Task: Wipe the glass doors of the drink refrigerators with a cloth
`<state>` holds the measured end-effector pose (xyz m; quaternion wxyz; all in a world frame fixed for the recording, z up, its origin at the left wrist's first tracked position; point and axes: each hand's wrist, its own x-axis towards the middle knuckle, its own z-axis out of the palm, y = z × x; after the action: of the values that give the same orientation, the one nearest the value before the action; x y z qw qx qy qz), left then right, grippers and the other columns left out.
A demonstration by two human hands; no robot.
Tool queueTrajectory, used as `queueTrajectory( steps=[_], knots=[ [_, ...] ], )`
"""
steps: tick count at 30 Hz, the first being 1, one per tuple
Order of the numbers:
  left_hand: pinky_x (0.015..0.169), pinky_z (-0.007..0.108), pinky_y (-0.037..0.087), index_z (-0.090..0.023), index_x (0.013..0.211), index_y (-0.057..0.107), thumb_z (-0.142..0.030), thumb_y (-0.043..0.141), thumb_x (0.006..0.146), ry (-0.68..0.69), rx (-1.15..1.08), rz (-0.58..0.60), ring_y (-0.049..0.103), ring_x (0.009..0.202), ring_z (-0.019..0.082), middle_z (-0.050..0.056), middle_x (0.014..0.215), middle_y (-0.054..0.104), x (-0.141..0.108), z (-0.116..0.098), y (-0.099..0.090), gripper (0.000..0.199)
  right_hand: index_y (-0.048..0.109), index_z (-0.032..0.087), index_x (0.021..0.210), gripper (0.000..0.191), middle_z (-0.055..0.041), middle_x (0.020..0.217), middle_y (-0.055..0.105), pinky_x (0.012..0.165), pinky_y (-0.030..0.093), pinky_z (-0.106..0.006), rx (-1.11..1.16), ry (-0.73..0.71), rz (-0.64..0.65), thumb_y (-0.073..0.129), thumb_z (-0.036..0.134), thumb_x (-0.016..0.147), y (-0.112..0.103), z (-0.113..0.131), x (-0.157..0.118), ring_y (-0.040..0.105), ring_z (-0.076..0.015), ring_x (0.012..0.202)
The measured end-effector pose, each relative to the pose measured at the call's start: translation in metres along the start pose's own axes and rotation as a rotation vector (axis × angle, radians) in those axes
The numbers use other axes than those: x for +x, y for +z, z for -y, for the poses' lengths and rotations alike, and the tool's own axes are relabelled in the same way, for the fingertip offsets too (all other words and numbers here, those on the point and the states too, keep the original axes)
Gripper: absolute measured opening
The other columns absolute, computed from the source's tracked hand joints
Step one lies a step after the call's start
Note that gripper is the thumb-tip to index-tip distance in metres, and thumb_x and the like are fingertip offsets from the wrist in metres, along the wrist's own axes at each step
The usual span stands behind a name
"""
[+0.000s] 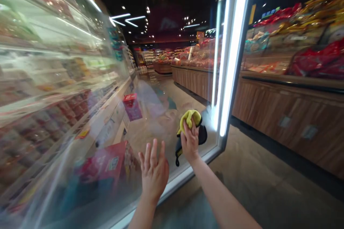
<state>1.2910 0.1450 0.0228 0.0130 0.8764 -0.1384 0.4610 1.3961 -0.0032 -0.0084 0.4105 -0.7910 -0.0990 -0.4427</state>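
Right hand (190, 143): clenched on cloth (189, 118), pressed to glass door (107, 114) near its frame (228, 78).
Left hand (153, 171): released, fingers spread, flat by the glass at 7 o'clock of the right hand.
Cloth: yellow, bunched, dark piece hanging below; possibly a second cloth or strap, hard to tell.
Risk: door swinging under push; streaks from bunched cloth; dangling piece snagging on frame.
Hidden: shelf goods (40, 114) blurred behind glass; labels unreadable; palm contact of left hand unclear.
Cut off: door top, floor edge at 6 o'clock.
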Motion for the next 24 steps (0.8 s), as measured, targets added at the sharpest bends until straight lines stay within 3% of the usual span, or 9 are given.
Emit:
queueTrajectory(
  steps=[3, 6, 9, 13, 17, 20, 24],
  knots=[
    [0.131, 0.051, 0.006, -0.029, 0.162, 0.017, -0.022, 0.059, 0.095, 0.011, -0.018, 0.016, 0.010, 0.159, 0.025, 0.005, 0.171, 0.016, 0.002, -0.008, 0.006, 0.080, 0.039, 0.026, 0.157, 0.054, -0.0141, 0.159, 0.043, 0.121, 0.028, -0.060, 0.010, 0.202, -0.132, 0.034, 0.037, 0.104, -0.011, -0.032, 0.017, 0.030, -0.0283, 0.153],
    [0.131, 0.048, 0.007, -0.029, 0.162, 0.017, -0.022, 0.058, 0.096, 0.032, -0.044, 0.012, 0.010, 0.159, 0.024, 0.003, 0.172, 0.015, 0.003, -0.012, 0.011, 0.078, 0.034, 0.019, 0.159, 0.059, -0.0199, 0.161, 0.038, 0.117, 0.034, -0.059, 0.009, 0.404, -0.249, 0.032, 0.037, 0.103, -0.006, -0.046, 0.008, 0.026, -0.0310, 0.154],
    [0.131, 0.049, 0.004, -0.030, 0.162, 0.018, -0.023, 0.056, 0.096, 0.038, -0.056, 0.001, 0.009, 0.159, 0.023, 0.001, 0.172, 0.011, 0.003, -0.014, 0.017, 0.076, 0.033, 0.020, 0.159, 0.059, -0.0191, 0.163, 0.035, 0.118, 0.031, -0.059, 0.010, 0.340, -0.222, 0.031, 0.031, 0.102, -0.006, -0.038, 0.014, 0.025, -0.0301, 0.155],
    [0.130, 0.050, 0.002, -0.031, 0.162, 0.020, -0.025, 0.054, 0.098, 0.031, -0.062, -0.027, 0.010, 0.159, 0.023, 0.000, 0.172, 0.013, 0.006, -0.016, 0.023, 0.073, 0.034, 0.027, 0.159, 0.059, -0.0109, 0.163, 0.038, 0.122, 0.025, -0.056, 0.006, 0.198, -0.097, 0.035, 0.029, 0.100, -0.027, -0.046, 0.049, 0.025, -0.0256, 0.155],
    [0.131, 0.047, 0.005, -0.031, 0.161, 0.021, -0.026, 0.056, 0.098, 0.048, -0.067, 0.012, 0.014, 0.158, 0.022, 0.001, 0.170, 0.021, 0.005, -0.019, 0.025, 0.072, 0.031, 0.020, 0.160, 0.064, -0.0160, 0.163, 0.035, 0.121, 0.028, -0.057, 0.043, 0.481, -0.191, 0.032, 0.034, 0.098, -0.025, -0.071, 0.046, 0.024, -0.0287, 0.156],
    [0.131, 0.048, 0.006, -0.030, 0.162, 0.020, -0.025, 0.056, 0.097, 0.052, -0.079, 0.070, 0.016, 0.158, 0.024, 0.003, 0.169, 0.024, 0.005, -0.022, 0.027, 0.074, 0.026, 0.011, 0.161, 0.067, -0.0224, 0.164, 0.030, 0.119, 0.030, -0.059, 0.066, 0.625, -0.279, 0.029, 0.033, 0.098, -0.010, -0.066, 0.034, 0.021, -0.0320, 0.156],
    [0.131, 0.046, 0.007, -0.030, 0.162, 0.020, -0.021, 0.054, 0.096, 0.080, -0.110, 0.083, 0.017, 0.158, 0.023, 0.003, 0.168, 0.026, 0.010, -0.030, 0.035, 0.075, 0.025, 0.016, 0.162, 0.066, -0.0150, 0.167, 0.029, 0.123, 0.028, -0.052, 0.077, 0.415, -0.174, 0.032, 0.030, 0.098, -0.020, -0.057, 0.054, 0.014, -0.0262, 0.158]
  ],
)
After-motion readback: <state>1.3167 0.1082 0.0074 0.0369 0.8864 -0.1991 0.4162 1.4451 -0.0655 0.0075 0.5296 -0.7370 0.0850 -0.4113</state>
